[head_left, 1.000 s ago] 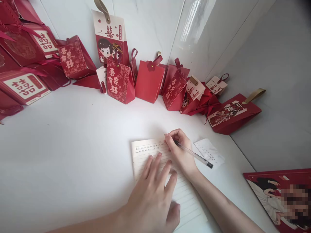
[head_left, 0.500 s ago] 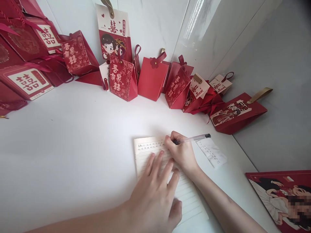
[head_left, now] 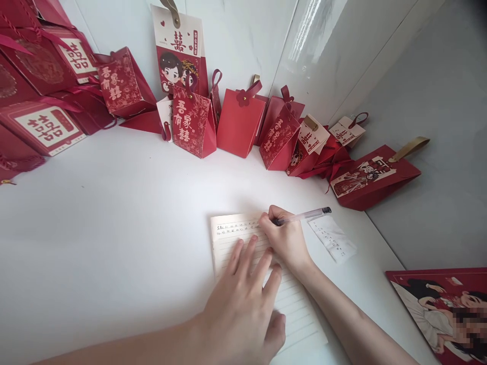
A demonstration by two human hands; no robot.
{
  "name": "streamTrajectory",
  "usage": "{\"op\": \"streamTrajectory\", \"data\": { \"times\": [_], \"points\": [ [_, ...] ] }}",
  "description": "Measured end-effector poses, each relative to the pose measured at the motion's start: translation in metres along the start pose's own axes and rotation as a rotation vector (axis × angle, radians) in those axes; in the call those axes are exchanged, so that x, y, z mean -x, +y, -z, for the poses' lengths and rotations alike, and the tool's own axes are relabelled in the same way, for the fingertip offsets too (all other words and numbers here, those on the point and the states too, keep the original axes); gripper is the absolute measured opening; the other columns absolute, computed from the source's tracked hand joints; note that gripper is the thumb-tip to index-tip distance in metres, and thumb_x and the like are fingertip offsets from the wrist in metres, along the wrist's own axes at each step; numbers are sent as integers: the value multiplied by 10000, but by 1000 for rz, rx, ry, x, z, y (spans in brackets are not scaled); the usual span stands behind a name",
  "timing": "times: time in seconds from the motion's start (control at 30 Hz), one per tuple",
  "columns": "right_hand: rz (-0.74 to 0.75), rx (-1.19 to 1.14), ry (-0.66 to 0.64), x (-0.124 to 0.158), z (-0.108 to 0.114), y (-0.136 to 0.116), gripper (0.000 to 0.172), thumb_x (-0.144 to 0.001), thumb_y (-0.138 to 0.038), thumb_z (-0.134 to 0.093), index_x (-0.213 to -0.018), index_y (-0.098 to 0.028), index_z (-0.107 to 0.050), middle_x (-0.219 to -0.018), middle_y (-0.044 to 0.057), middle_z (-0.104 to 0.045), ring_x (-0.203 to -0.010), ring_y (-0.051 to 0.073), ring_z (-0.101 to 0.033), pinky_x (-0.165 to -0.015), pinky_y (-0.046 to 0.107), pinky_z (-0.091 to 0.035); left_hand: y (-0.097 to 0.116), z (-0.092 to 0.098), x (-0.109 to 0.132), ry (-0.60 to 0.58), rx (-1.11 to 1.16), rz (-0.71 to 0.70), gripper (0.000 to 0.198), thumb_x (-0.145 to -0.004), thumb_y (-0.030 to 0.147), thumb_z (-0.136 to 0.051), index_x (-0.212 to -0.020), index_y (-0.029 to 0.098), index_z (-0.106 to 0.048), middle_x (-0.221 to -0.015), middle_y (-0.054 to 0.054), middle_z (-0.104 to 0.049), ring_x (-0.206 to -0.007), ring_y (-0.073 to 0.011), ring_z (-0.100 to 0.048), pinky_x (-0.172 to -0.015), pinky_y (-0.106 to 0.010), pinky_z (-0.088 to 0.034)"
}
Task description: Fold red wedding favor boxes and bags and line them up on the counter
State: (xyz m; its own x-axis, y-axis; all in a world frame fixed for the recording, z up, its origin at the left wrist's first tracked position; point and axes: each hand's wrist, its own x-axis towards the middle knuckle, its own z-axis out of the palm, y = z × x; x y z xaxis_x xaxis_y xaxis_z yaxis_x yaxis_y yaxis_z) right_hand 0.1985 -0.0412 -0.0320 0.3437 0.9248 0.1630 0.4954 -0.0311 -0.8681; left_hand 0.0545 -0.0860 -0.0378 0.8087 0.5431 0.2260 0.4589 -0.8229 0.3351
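A lined notebook [head_left: 300,324] lies on the white table, with two rows of small handwriting along its top. My left hand [head_left: 247,294] rests flat on the page, fingers spread, covering much of its middle. Closed around a pen [head_left: 300,216] with a clear barrel and dark cap end, my right hand [head_left: 285,238] sits at the page's upper right. The pen's tip is hidden behind my fingers. Just right of that hand is a small white slip of paper [head_left: 333,239] with rows of handwritten marks.
Red gift boxes, such as a plain red one [head_left: 240,124] and a patterned one [head_left: 194,121], line the back wall. More boxes [head_left: 49,129] are stacked at the left. A gold-handled box [head_left: 375,177] leans at the right, above a red illustrated bag or card [head_left: 426,304].
Hardly anything differs. My right hand and the pen have shifted very slightly over the second written row, while my left hand stays on the page.
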Motion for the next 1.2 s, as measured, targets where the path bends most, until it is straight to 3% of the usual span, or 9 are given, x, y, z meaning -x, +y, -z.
{"op": "streamTrajectory", "data": {
  "times": [0.43,0.53,0.63,0.7,0.8,0.9,1.07,1.13,1.2],
  "points": [
    [-11,-5,-5,0,1,0,319,-740,-274,-490,-514,-208,-275,-468,-72,-245,-463,88,-242,-427,220,-226,0,5,-1,-34,-1,-15,528,-859,436,-427,-1262,104,-504,-1304,-156,-524,-1340,-396,-292,-1096,-576,-242],
    [-61,-111,38,-3,4,2,327,-787,-324,-503,-523,-203,-354,-474,-63,-360,-438,87,-307,-423,218,-267,0,2,0,-18,-3,-12,519,-857,435,-431,-1258,112,-499,-1322,-148,-507,-1358,-393,-256,-1107,-572,-220],
    [-64,-202,60,-10,15,12,301,-820,-461,-533,-680,-202,-471,-574,-46,-499,-389,86,-357,-398,225,-305,0,1,1,-5,5,-2,510,-851,441,-440,-1240,117,-505,-1351,-148,-476,-1370,-391,-224,-1119,-571,-195],
    [59,-73,61,-17,25,21,255,-811,-453,-569,-808,-204,-515,-691,-13,-570,-467,117,-473,-469,244,-397,0,3,1,-33,21,5,504,-849,441,-446,-1228,116,-513,-1357,-154,-469,-1371,-390,-223,-1118,-570,-204],
    [402,246,13,-25,42,33,96,-854,-280,-514,-893,-203,-557,-864,53,-605,-773,202,-578,-695,318,-478,0,9,-1,-88,45,18,496,-850,436,-453,-1214,107,-528,-1359,-167,-468,-1368,-396,-231,-1110,-582,-226],
    [662,419,-104,-29,54,39,252,-847,-76,-386,-950,-201,-579,-918,81,-596,-894,233,-557,-768,364,-482,-2,12,-2,-123,67,38,509,-843,449,-464,-1222,114,-529,-1380,-165,-454,-1373,-399,-218,-1119,-582,-213],
    [746,578,-158,-30,54,42,444,-846,-22,-348,-1161,-243,-567,-1015,74,-610,-945,236,-571,-809,388,-507,-5,9,-2,-113,101,64,509,-823,452,-492,-1222,138,-537,-1386,-148,-459,-1377,-393,-215,-1132,-574,-185],
    [741,605,-53,-32,54,44,455,-868,-55,-344,-1238,-253,-519,-1018,69,-614,-936,228,-580,-810,380,-513,-6,7,-3,-86,116,70,492,-813,436,-506,-1203,139,-549,-1367,-146,-480,-1374,-387,-230,-1131,-571,-190],
    [721,608,138,-36,58,48,393,-891,-115,-351,-1230,-234,-511,-1026,80,-609,-950,234,-576,-830,390,-504,-7,7,-4,-72,127,72,468,-807,405,-516,-1182,130,-560,-1347,-150,-499,-1368,-385,-249,-1129,-569,-201]
  ]
}}
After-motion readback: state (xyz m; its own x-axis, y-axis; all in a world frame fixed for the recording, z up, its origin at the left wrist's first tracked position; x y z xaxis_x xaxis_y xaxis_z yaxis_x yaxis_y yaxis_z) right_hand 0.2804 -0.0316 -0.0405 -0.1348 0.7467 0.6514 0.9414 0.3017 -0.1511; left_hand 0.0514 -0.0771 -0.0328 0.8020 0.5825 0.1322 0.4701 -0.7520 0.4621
